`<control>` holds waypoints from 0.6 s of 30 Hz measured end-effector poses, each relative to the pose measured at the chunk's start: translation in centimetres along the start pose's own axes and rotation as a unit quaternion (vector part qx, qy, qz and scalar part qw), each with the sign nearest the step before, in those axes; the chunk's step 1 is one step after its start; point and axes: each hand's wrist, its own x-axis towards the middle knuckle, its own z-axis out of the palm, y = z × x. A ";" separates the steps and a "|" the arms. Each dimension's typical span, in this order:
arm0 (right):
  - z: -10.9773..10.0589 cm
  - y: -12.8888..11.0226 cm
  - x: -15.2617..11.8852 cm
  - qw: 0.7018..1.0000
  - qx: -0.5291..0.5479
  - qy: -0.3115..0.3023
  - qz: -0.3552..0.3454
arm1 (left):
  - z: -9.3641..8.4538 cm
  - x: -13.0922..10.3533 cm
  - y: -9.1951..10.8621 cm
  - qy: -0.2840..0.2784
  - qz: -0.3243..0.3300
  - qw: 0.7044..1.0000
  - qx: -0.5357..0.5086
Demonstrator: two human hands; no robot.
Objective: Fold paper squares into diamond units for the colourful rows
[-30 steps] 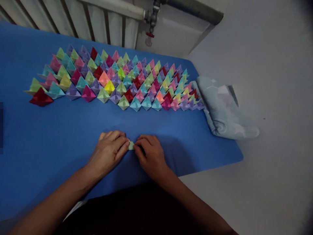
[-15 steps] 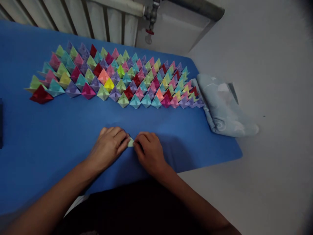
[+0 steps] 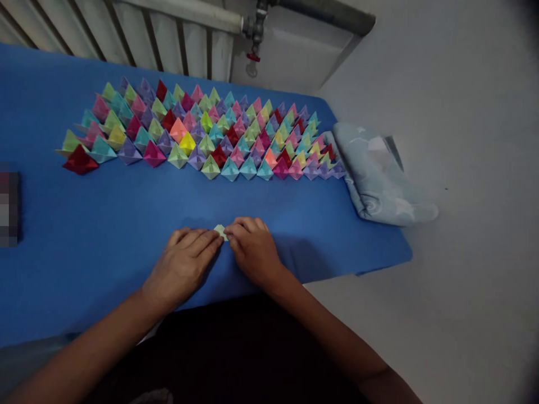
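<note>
A small pale green piece of folded paper (image 3: 220, 230) lies on the blue surface (image 3: 126, 224), pinched between my two hands. My left hand (image 3: 185, 261) has its fingers pressed together on the paper's left side. On its right side, the bent fingers and thumb of my right hand (image 3: 254, 247) close over the edge. Much of the paper is hidden under my fingertips. Beyond my hands stand rows of folded paper boats (image 3: 206, 145) in red, pink, purple, turquoise, green and yellow.
A folded grey-blue patterned cloth (image 3: 379, 174) sits at the right end, against the wall (image 3: 475, 168). Behind the boats is a radiator (image 3: 164, 45) with a red-handled valve (image 3: 253, 57). At the far left edge a dark object (image 3: 14, 207) shows partly, blurred out.
My fingers have shifted on the green paper, and its upper edge now shows between them. My left hand's fingers lie flatter. The whole view has tilted slightly.
</note>
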 end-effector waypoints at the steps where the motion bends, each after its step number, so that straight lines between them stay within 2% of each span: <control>1: 0.0 0.0 0.0 1.000 0.005 0.001 0.000 | 0.0 -0.4 0.1 -0.001 0.001 1.000 0.004; 6: -0.2 0.2 -0.2 0.999 0.038 0.002 0.010 | -0.1 -1.3 -0.4 0.018 0.019 0.999 0.027; 13: -0.4 0.7 -0.9 0.999 0.023 0.024 0.026 | -0.1 -2.1 -0.3 0.005 -0.019 1.000 0.022; 15: -0.2 0.9 -0.9 0.999 0.020 0.027 0.025 | -0.3 -1.7 -0.2 0.007 -0.021 1.000 0.015; 18: -0.1 1.0 -0.8 0.999 0.018 0.023 0.021 | -0.9 0.2 -0.7 -0.015 -0.012 1.000 0.000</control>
